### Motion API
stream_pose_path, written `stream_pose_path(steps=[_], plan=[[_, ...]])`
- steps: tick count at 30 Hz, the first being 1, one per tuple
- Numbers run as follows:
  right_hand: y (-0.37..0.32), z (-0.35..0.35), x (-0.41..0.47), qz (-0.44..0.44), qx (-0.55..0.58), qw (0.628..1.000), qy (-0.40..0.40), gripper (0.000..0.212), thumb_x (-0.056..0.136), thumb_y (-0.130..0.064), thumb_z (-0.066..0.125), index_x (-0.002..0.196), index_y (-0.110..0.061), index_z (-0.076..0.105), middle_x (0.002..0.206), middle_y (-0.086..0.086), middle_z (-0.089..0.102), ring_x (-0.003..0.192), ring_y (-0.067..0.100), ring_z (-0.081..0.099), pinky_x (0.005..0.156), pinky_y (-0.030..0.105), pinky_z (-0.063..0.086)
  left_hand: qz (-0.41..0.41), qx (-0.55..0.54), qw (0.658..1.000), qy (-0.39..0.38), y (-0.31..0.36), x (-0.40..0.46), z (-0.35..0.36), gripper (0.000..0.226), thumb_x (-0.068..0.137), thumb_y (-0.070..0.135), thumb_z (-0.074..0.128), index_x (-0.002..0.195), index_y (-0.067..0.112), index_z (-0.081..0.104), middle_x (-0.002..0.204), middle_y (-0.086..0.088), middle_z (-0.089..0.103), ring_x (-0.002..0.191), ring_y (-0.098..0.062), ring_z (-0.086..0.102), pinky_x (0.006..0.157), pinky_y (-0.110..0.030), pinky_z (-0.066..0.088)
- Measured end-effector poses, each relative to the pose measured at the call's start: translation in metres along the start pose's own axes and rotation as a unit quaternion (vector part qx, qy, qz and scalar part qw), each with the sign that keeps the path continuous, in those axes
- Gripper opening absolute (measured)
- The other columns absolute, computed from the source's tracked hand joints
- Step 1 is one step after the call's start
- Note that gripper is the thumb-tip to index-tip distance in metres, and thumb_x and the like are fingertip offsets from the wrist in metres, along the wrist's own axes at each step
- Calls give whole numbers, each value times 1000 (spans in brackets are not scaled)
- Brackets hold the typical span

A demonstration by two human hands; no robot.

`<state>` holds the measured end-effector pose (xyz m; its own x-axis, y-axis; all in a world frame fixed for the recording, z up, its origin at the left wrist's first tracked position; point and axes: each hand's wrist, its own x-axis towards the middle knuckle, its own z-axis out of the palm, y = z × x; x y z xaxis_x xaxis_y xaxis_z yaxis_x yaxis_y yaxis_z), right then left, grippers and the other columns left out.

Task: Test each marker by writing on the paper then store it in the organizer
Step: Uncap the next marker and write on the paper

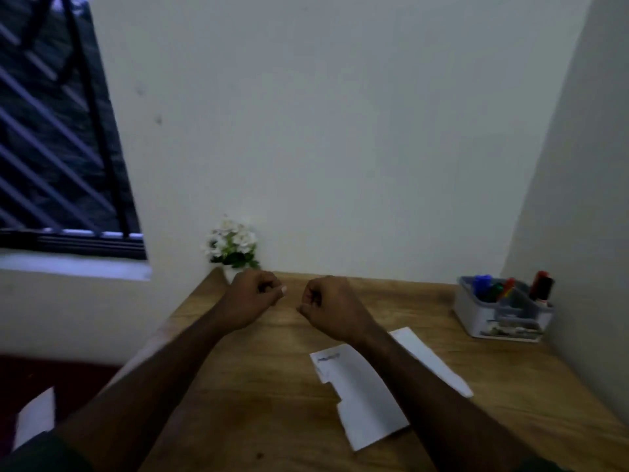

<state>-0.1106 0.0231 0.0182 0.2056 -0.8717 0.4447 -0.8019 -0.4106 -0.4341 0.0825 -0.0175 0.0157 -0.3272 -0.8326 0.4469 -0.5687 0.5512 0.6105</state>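
My left hand [250, 298] and my right hand [328, 306] hover side by side above the far part of the wooden table [265, 386], both with fingers curled into fists and nothing visible in them. A white sheet of paper [360, 393] lies under my right forearm, with a small scribble near its far left corner. The grey organizer [503, 318] stands at the back right corner of the table and holds several markers [541, 287]: blue, green, red and dark ones, upright in its compartments.
A small pot of white flowers [233, 245] stands at the table's far left corner against the wall. Walls close the table at the back and right. A barred window [51, 148] is at the left. A white object [35, 417] lies low at the left.
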Motion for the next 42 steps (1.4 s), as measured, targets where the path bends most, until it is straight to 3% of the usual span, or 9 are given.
stream_pose_path(steps=[4, 8, 13, 17, 21, 24, 32, 38, 42], plan=[[-36, 51, 8, -26, 34, 998, -51, 15, 80, -25, 74, 72, -15, 67, 65, -10, 59, 57, 0, 50, 52, 13, 33, -63, 23, 997, 46, -48, -41, -39, 26, 86, 20, 71, 61, 14, 70, 61, 1, 68, 60, -11, 64, 63, -29, 50], [-69, 89, 14, -30, 64, 992, -106, 10, 84, -20, 66, 77, -14, 68, 80, -2, 69, 74, 13, 63, 65, 26, 49, -110, 39, 991, 68, -85, -72, -67, 26, 86, 14, 70, 61, 21, 70, 62, 6, 69, 63, -7, 65, 65, -28, 51], [-101, 117, 11, -36, 78, 984, -154, 14, 91, -23, 60, 96, -15, 72, 98, 3, 70, 86, 16, 61, 72, 24, 40, -148, 38, 986, 66, -103, -96, -77, 18, 88, 17, 67, 71, 22, 72, 67, 3, 70, 65, -11, 65, 65, -28, 51], [-111, 126, 9, -14, 37, 989, -146, 14, 85, -26, 63, 90, -13, 68, 93, 7, 69, 87, 22, 62, 75, 32, 53, -145, 29, 988, 48, -106, -100, -71, 14, 89, 16, 66, 79, 21, 74, 74, 6, 72, 70, -5, 66, 69, -28, 54], [-115, 119, 15, 0, -35, 983, -179, 19, 81, -23, 69, 92, -14, 56, 89, 3, 55, 84, 18, 52, 58, 25, 40, -117, 33, 991, 53, -101, -92, -62, 13, 87, 15, 67, 78, 18, 75, 75, 5, 72, 72, -6, 66, 68, -29, 54], [-114, 115, 18, 48, -56, 980, -184, 30, 84, -20, 67, 108, -9, 53, 104, 10, 52, 97, 23, 55, 74, 30, 44, -103, 48, 992, 50, -98, -83, -57, 11, 87, 16, 67, 79, 16, 75, 77, 4, 72, 74, -6, 65, 71, -32, 53], [-69, 79, 14, 59, -23, 991, -117, 25, 94, -24, 50, 112, -11, 61, 107, 10, 64, 91, 24, 61, 69, 30, 45, -32, -35, 994, 100, -70, -56, -33, 14, 87, 22, 71, 101, 23, 72, 78, 1, 67, 72, -7, 61, 66, -18, 48], [2, 31, -18, -4, -108, 991, -79, 35, 102, -43, 43, 100, -14, 63, 89, 5, 64, 78, 21, 60, 67, 31, 43, 18, -128, 991, 22, -19, -27, 26, 9, 86, 12, 72, 91, 19, 75, 77, 9, 72, 66, -1, 62, 63, -18, 49], [49, 3, -40, 3, -176, 982, -74, 30, 104, -38, 39, 107, -17, 60, 100, 5, 67, 87, 24, 62, 69, 35, 44, 36, -151, 988, -21, 5, -11, 74, 6, 83, 12, 74, 89, 14, 75, 77, 5, 71, 70, -3, 62, 64, -20, 48]])
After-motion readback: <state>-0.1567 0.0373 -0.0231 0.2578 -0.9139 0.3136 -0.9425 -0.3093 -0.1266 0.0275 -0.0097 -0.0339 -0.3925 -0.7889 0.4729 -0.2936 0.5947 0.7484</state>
